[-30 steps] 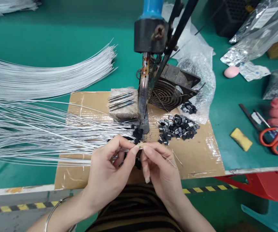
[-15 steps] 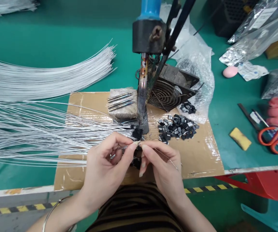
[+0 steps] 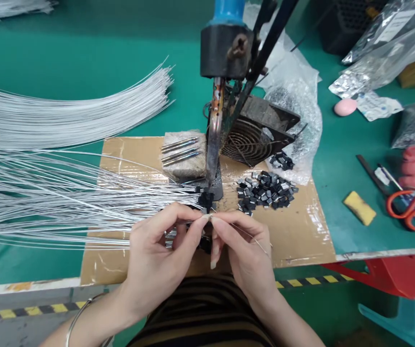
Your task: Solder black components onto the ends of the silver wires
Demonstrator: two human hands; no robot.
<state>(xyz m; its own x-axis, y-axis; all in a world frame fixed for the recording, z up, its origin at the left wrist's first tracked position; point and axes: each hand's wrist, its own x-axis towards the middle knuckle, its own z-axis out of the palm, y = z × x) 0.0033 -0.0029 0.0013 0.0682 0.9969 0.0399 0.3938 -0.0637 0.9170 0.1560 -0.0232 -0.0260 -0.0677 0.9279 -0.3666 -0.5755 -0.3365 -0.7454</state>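
Over on the left, a loose spread of white wires (image 3: 66, 195) comes in across the green table (image 3: 66, 62) and onto the cardboard (image 3: 102, 270). Each looks very light and springy, smooth enough to roll in the fingers, so I'd judge a pinch close to the end suits it best; held far back, the tip would probably wander. Their long axis runs left to right, with the ends pointing right, towards the black plugs (image 3: 205, 198) below the iron (image 3: 213, 144).

The left hand (image 3: 160, 250) comes next, at the near edge of the wires, thumb and forefinger closed in a pinch, apparently on a wire end; the fingertips hide exactly what. Just right of it, almost tip to tip, the right hand (image 3: 245, 241) pinches as well, on a thin strand (image 3: 260, 244) that trails over its fingers. That strand points right and slants nearer. It looks finer than the wires, easily bent and perhaps easily kinked, so I'd hold it lightly near the tip.

Farther right, beyond the right hand, lies a heap of small black pieces (image 3: 267, 192), hard and light by their look, best taken by their sides.
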